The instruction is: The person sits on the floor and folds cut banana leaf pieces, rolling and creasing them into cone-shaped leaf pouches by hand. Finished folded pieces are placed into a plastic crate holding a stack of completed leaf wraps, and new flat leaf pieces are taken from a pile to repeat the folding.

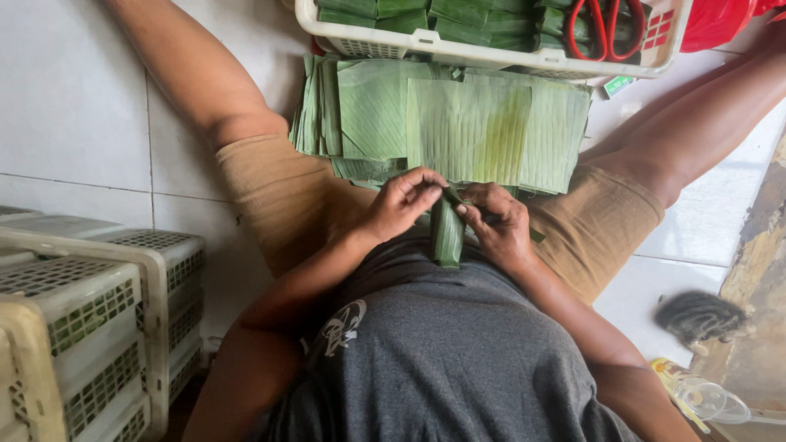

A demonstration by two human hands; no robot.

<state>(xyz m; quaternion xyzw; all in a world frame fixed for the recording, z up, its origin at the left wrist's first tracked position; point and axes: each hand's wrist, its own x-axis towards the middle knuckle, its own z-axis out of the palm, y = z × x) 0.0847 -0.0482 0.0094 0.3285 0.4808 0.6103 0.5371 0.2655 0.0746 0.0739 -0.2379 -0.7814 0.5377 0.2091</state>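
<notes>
You sit on a pale tiled floor (74,123) with your legs spread, and both hands meet just above your lap. Your left hand (405,205) and your right hand (495,221) each pinch the top of a narrow folded banana-leaf strip (447,233), fingers curled onto it from either side, while its lower end hangs down against your grey shirt (442,344). Just beyond your hands, between your thighs, lies a stack of flat cut banana leaves (458,127), its sheets fanned slightly to the left. Farther off, touching the far edge of that stack, stands a white plastic basket (426,41) holding more folded leaf pieces and a pair of red-handled scissors (606,24). To your near left sit stacked cream plastic crates (98,327). On the near right, a dark brush (696,315) and a clear plastic bottle (696,397) lie on the floor.
</notes>
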